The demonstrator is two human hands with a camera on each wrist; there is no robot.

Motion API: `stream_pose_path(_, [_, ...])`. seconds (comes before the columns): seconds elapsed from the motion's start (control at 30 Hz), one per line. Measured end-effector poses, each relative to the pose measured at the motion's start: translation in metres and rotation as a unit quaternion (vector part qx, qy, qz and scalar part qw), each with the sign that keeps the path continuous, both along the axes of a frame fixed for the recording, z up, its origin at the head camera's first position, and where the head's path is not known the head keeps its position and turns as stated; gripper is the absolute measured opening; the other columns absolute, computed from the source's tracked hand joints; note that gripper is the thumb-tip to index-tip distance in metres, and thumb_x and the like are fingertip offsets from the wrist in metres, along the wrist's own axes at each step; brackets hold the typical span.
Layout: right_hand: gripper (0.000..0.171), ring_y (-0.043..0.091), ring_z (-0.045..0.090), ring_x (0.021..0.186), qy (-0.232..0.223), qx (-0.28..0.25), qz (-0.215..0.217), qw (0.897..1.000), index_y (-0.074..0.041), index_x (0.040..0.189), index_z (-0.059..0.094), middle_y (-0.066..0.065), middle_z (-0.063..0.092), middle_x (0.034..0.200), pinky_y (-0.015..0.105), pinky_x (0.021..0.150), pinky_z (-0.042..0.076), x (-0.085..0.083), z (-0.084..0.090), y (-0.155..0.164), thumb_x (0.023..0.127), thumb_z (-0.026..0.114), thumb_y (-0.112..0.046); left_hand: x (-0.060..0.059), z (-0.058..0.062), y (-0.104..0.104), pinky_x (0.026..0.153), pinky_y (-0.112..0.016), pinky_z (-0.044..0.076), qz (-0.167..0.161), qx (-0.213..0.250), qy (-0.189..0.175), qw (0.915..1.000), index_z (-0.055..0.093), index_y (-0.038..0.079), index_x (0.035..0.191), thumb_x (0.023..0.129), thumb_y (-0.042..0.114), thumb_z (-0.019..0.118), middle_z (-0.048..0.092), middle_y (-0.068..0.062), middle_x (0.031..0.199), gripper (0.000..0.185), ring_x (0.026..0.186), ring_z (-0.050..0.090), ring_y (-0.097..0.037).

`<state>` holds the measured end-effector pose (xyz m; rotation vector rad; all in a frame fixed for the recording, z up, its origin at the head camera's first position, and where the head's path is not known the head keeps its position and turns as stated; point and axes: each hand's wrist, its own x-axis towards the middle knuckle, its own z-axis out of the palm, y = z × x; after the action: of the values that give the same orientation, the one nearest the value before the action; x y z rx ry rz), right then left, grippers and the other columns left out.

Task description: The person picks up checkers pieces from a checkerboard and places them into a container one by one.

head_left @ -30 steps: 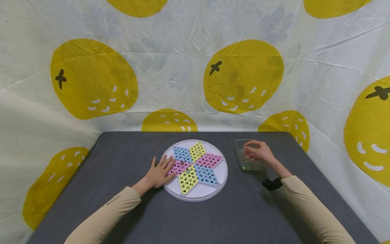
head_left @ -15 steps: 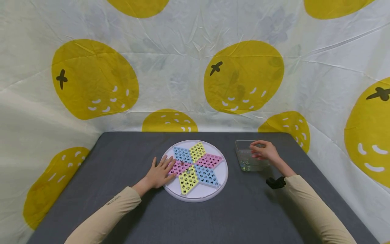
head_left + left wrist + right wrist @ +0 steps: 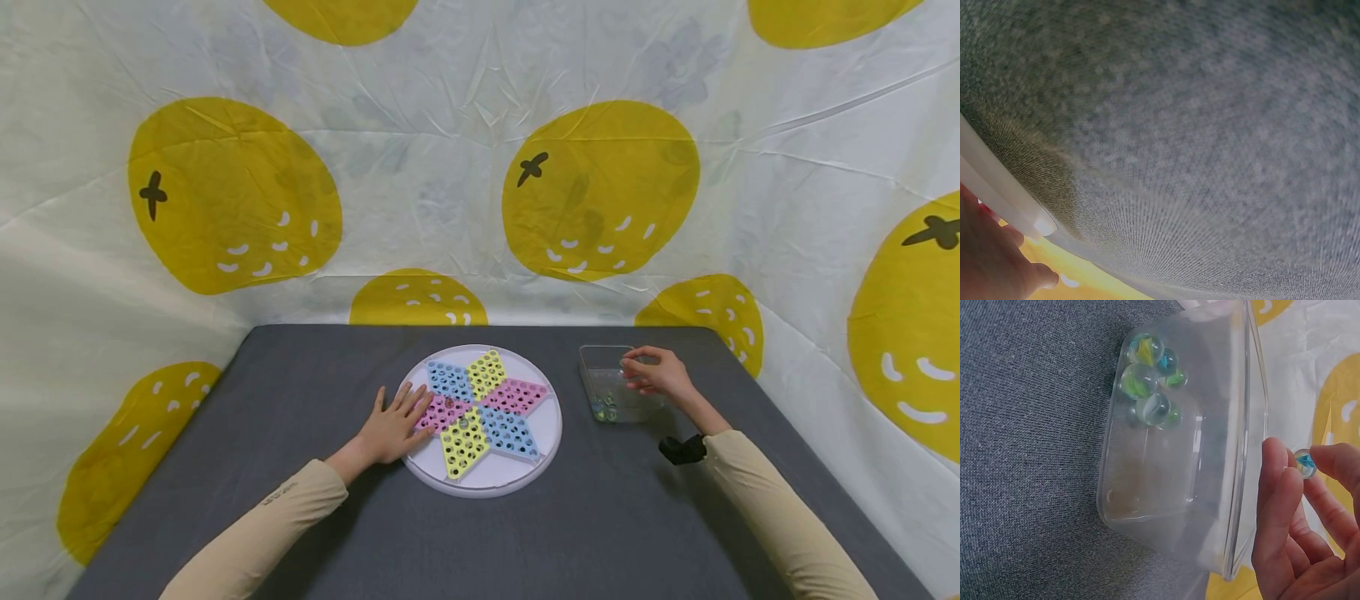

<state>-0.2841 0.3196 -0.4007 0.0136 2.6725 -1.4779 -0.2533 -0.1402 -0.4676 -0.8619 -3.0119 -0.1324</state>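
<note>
My right hand (image 3: 662, 375) hovers over the near right part of a clear plastic box (image 3: 596, 379), pinching a glass marble (image 3: 1305, 464) with a blue swirl. The right wrist view shows it between thumb and fingertips. Several marbles (image 3: 1140, 381) with green, yellow, blue and white swirls lie clustered in one corner of the box. To the left is a round white Chinese checkers board (image 3: 517, 471) with a pink, yellow and blue star of holes. My left hand (image 3: 388, 429) rests on its left edge, fingers spread over a pink point. A few marbles seem to sit in the board's holes.
A dark grey cloth covers the table (image 3: 480, 546). Behind and around it hangs a pale curtain (image 3: 420, 200) printed with large yellow fruit. A black band (image 3: 681, 451) is on the right wrist by the sleeve.
My right hand has shifted slightly right and back from the middle of the box, uncovering the marbles in its near corner. My left hand stays in place on the board.
</note>
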Motion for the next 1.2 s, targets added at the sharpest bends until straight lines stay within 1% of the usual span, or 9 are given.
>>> stream_pose_path(0.13, [0.046,0.016,0.068,0.068,0.003,0.001,-0.001,1.0,0.003,0.121,0.048,0.025,0.064,0.1,0.038,0.061,0.053,-0.001,-0.003,0.002,0.089,0.054,-0.029,0.0,0.0,0.0,0.102,-0.063,0.007,0.0,-0.002,-0.001,1.0,0.023,0.013,0.142,0.092,0.047,0.035,0.021,-0.008,0.149,0.062,0.138,0.013,-0.032])
stream_pose_path(0.3, [0.047,0.012,0.067,0.065,0.005,-0.002,-0.002,1.0,0.004,0.121,0.048,0.026,0.064,0.099,0.039,0.062,0.053,-0.001,-0.005,0.003,0.089,0.053,-0.031,0.0,0.001,0.0,0.103,-0.063,0.007,0.0,-0.001,-0.001,1.0,0.023,0.013,0.143,0.092,0.047,0.035,0.021,-0.007,0.149,0.062,0.138,0.013,-0.032])
stream_pose_path(0.6, [0.048,0.017,0.068,0.068,-0.008,-0.011,-0.004,1.0,0.003,0.121,0.048,0.015,0.068,0.09,0.038,0.061,0.053,0.0,-0.006,0.004,0.088,0.054,-0.031,0.001,0.002,0.0,0.102,-0.063,0.007,-0.001,0.0,-0.004,1.0,0.024,0.012,0.142,0.092,0.047,0.035,0.021,-0.008,0.149,0.062,0.138,0.013,-0.033])
stream_pose_path(0.73, [0.048,0.018,0.068,0.069,-0.005,-0.01,0.005,1.0,0.004,0.122,0.048,0.017,0.068,0.091,0.037,0.06,0.053,0.002,-0.004,0.001,0.089,0.054,-0.031,0.001,0.002,0.0,0.102,-0.063,0.007,0.0,-0.003,-0.004,1.0,0.024,0.013,0.142,0.092,0.047,0.035,0.021,-0.008,0.149,0.062,0.138,0.013,-0.033])
stream_pose_path(0.9, [0.05,0.011,0.067,0.065,-0.006,-0.014,0.014,1.0,0.004,0.122,0.047,0.016,0.068,0.091,0.034,0.059,0.053,0.005,0.0,-0.005,0.088,0.054,-0.032,0.0,0.001,0.0,0.103,-0.062,0.005,-0.001,-0.002,-0.008,1.0,0.022,0.014,0.143,0.092,0.048,0.035,0.02,-0.007,0.149,0.063,0.138,0.012,-0.032])
stream_pose_path(1.03, [0.051,0.007,0.065,0.062,-0.008,-0.021,0.022,1.0,0.004,0.122,0.046,0.016,0.068,0.091,0.034,0.06,0.053,0.007,0.002,-0.01,0.088,0.054,-0.032,-0.001,-0.001,-0.001,0.103,-0.062,0.006,0.001,-0.006,-0.004,1.0,0.022,0.014,0.143,0.092,0.048,0.035,0.02,-0.007,0.149,0.063,0.138,0.012,-0.032])
stream_pose_path(1.1, [0.051,0.008,0.066,0.063,-0.008,-0.021,0.029,0.999,0.005,0.123,0.045,0.017,0.068,0.092,0.035,0.06,0.053,0.006,0.003,-0.012,0.089,0.054,-0.031,-0.002,-0.002,-0.001,0.103,-0.062,0.006,0.002,-0.009,-0.002,1.0,0.022,0.014,0.143,0.092,0.048,0.034,0.02,-0.007,0.15,0.062,0.138,0.012,-0.032])
stream_pose_path(1.2, [0.05,0.013,0.067,0.065,-0.014,-0.021,0.03,0.999,0.004,0.123,0.047,0.016,0.068,0.091,0.038,0.062,0.053,0.006,0.004,-0.015,0.088,0.054,-0.032,-0.001,-0.001,0.0,0.103,-0.062,0.006,0.003,-0.007,-0.002,1.0,0.022,0.014,0.143,0.092,0.048,0.035,0.02,-0.007,0.15,0.062,0.138,0.012,-0.032])
